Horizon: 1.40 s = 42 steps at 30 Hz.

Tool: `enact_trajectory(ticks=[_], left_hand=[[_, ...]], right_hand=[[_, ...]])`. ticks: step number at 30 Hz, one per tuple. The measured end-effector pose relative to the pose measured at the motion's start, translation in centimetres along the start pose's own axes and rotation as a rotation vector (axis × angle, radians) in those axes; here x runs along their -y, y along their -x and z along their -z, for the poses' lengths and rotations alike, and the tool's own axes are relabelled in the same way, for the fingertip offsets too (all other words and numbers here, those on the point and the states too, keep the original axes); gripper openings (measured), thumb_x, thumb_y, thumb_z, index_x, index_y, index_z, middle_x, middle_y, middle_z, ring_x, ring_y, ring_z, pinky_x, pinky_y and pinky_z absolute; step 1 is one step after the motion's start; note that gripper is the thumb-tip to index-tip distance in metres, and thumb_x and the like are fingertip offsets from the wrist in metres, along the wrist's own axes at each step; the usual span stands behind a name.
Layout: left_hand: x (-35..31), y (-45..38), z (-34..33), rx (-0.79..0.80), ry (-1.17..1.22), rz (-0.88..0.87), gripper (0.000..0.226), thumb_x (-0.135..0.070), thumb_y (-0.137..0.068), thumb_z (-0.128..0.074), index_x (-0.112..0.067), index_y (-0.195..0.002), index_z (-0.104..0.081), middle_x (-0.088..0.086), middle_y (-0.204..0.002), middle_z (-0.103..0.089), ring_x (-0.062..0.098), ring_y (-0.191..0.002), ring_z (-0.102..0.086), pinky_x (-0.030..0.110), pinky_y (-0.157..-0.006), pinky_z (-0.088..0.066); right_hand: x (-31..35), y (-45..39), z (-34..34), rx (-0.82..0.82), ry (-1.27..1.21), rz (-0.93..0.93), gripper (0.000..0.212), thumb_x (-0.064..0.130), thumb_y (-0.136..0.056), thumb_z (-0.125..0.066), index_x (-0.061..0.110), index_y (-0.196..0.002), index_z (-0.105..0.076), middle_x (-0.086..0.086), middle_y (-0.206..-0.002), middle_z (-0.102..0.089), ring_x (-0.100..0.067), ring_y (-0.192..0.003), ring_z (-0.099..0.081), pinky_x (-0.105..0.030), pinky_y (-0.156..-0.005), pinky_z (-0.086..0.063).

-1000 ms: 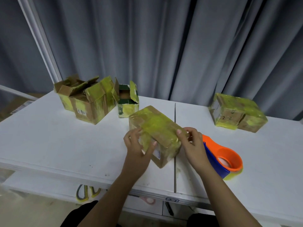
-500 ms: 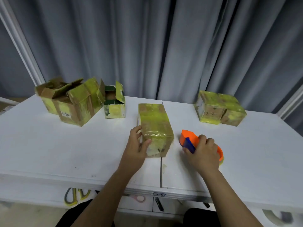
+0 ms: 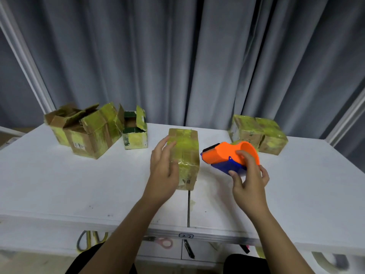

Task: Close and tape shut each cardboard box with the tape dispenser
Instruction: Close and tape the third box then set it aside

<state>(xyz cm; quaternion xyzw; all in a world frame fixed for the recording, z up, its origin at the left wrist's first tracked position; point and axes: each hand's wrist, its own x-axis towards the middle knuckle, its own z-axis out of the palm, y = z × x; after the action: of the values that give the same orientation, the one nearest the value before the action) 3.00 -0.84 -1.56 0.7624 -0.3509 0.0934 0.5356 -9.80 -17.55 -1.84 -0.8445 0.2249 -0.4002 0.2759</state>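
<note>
A closed cardboard box (image 3: 186, 155) wrapped in yellow-green tape lies in the middle of the white table (image 3: 59, 184). My left hand (image 3: 163, 171) rests against its left side with relaxed fingers. My right hand (image 3: 247, 178) grips the orange and blue tape dispenser (image 3: 229, 155), lifted off the table just right of the box, its nose pointing left toward the box.
Two open cardboard boxes (image 3: 87, 131) and a small open green box (image 3: 135, 131) stand at the back left. Two taped boxes (image 3: 256, 133) sit at the back right. Grey curtains hang behind. Scissors (image 3: 160, 242) and tools lie on a shelf below the table edge.
My right hand took the tape dispenser from the table and raised it beside the box. The box was turned lengthwise away from me. My left hand stayed on its left side.
</note>
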Motion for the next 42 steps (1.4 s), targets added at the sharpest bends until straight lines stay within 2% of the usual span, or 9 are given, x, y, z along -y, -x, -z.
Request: enact_trajectory(ticks=[3,5,9,17,21,25,33,37,42], left_hand=[[-2.4,-0.7,0.3,0.101,0.055,-0.074,0.039,-0.026,-0.099,-0.037,-0.030,-0.137,-0.042,-0.033,-0.138,-0.027,-0.010,-0.134,-0.021,0.017,-0.112,-0.019],[-3.4,-1.3,0.4,0.188,0.091,-0.046,0.037,-0.027,-0.101,-0.038,-0.031,-0.137,-0.043,-0.027,-0.140,-0.034,-0.014,-0.129,-0.026,0.008,-0.107,-0.022],[-3.8,-2.2,0.5,0.246,0.111,0.003,0.030,-0.028,-0.099,-0.045,-0.038,-0.127,-0.049,-0.016,-0.132,-0.048,-0.003,-0.123,-0.041,0.017,-0.102,-0.034],[-3.3,-4.0,1.6,0.083,0.136,-0.048,0.010,-0.010,-0.092,-0.057,-0.018,-0.087,-0.061,-0.004,-0.088,-0.061,0.010,-0.087,-0.057,0.022,-0.080,-0.048],[-2.9,-3.9,2.0,-0.011,0.132,0.082,0.011,-0.015,-0.094,-0.055,-0.021,-0.085,-0.058,-0.008,-0.085,-0.059,0.003,-0.082,-0.055,0.018,-0.073,-0.045],[-3.3,-4.0,2.4,0.026,0.121,0.116,0.012,-0.020,-0.093,-0.056,-0.023,-0.081,-0.058,-0.006,-0.077,-0.056,0.011,-0.079,-0.056,0.026,-0.070,-0.047],[-2.6,-2.4,2.6,0.082,0.126,0.302,0.009,-0.017,-0.093,-0.056,-0.017,-0.084,-0.060,-0.002,-0.079,-0.059,0.012,-0.075,-0.057,0.027,-0.072,-0.048],[-2.6,-2.6,3.7,-0.015,0.117,0.417,0.009,-0.018,-0.093,-0.057,-0.018,-0.084,-0.060,-0.005,-0.084,-0.059,0.021,-0.088,-0.062,0.035,-0.083,-0.052],[-4.4,-2.7,5.2,-0.054,0.157,0.460,0.012,-0.008,-0.092,-0.055,-0.012,-0.082,-0.060,-0.004,-0.074,-0.057,0.014,-0.069,-0.056,0.025,-0.069,-0.047]], right_hand=[[0.8,0.9,0.6,0.019,-0.100,0.072,0.055,-0.008,-0.084,-0.063,0.029,-0.120,-0.044,0.030,-0.111,-0.041,0.036,-0.109,-0.013,-0.060,-0.104,-0.029],[0.9,1.0,0.5,0.031,-0.107,0.086,0.057,-0.008,-0.084,-0.064,0.030,-0.121,-0.042,0.032,-0.111,-0.041,0.036,-0.109,-0.013,-0.065,-0.101,-0.031],[1.1,0.5,0.0,0.034,-0.097,0.166,0.058,-0.009,-0.081,-0.065,0.028,-0.121,-0.044,0.030,-0.109,-0.043,0.035,-0.110,-0.016,-0.068,-0.098,-0.032],[1.2,-1.3,0.4,0.136,-0.020,0.285,0.046,0.024,-0.085,-0.057,0.038,-0.126,-0.041,0.026,-0.110,-0.051,0.026,-0.111,-0.030,-0.048,-0.110,-0.021],[2.0,-1.3,1.2,0.266,-0.023,0.336,0.047,0.050,-0.087,-0.046,0.046,-0.133,-0.037,0.014,-0.109,-0.059,0.000,-0.099,-0.050,-0.030,-0.082,-0.048],[2.5,-1.2,1.4,0.294,0.020,0.324,0.070,0.069,-0.073,-0.056,0.048,-0.134,-0.031,0.013,-0.103,-0.049,-0.006,-0.087,-0.051,-0.020,-0.070,-0.047],[2.3,-0.1,1.7,0.365,0.130,0.273,0.076,0.036,-0.070,-0.078,0.045,-0.136,-0.041,0.008,-0.088,-0.044,-0.010,-0.078,-0.049,-0.029,-0.065,-0.048],[2.4,0.7,2.9,0.393,0.176,0.243,0.076,0.044,-0.068,-0.076,0.048,-0.135,-0.042,0.011,-0.082,-0.043,-0.008,-0.077,-0.048,-0.028,-0.064,-0.045],[5.4,0.3,4.9,0.448,0.145,0.136,0.078,0.077,-0.063,-0.061,0.054,-0.134,-0.040,0.010,-0.087,-0.047,-0.007,-0.081,-0.050,-0.023,-0.068,-0.044]])
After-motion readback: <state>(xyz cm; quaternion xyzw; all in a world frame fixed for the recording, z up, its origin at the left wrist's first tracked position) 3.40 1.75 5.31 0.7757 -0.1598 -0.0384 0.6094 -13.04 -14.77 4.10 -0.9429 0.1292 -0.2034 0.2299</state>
